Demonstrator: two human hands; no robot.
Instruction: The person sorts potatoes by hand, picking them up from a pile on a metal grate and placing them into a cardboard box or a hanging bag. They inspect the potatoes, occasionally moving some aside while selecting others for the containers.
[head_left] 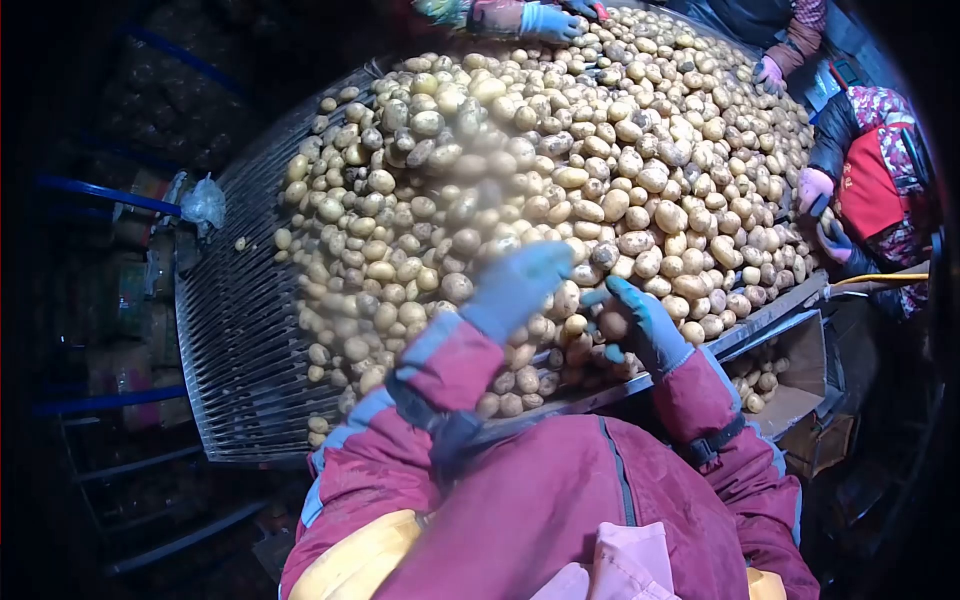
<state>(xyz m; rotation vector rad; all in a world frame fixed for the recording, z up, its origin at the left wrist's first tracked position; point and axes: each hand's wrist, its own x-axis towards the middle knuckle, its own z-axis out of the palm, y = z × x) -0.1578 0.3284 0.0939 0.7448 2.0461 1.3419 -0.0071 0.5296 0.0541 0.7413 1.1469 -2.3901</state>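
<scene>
A deep layer of potatoes (560, 180) covers a slatted metal conveyor (250, 330). My left hand (520, 285), in a blue work glove, reaches over the potatoes near the front. Motion blurs its fingers, so whether it grips anything does not show. To its right, my right hand (650, 325) wears a blue-green glove and has its fingers curled round a dark brownish potato (612, 323), just behind the conveyor's metal front edge (590, 400). Potatoes surround both hands.
Below the front edge at right, a cardboard box (795, 395) holds some potatoes. Across the belt are other people's gloved hands (548, 22) and pink gloves (770, 75); a person in a red apron (872, 185) stands right. Blue rails (110, 195) and a plastic bag (204, 204) lie left.
</scene>
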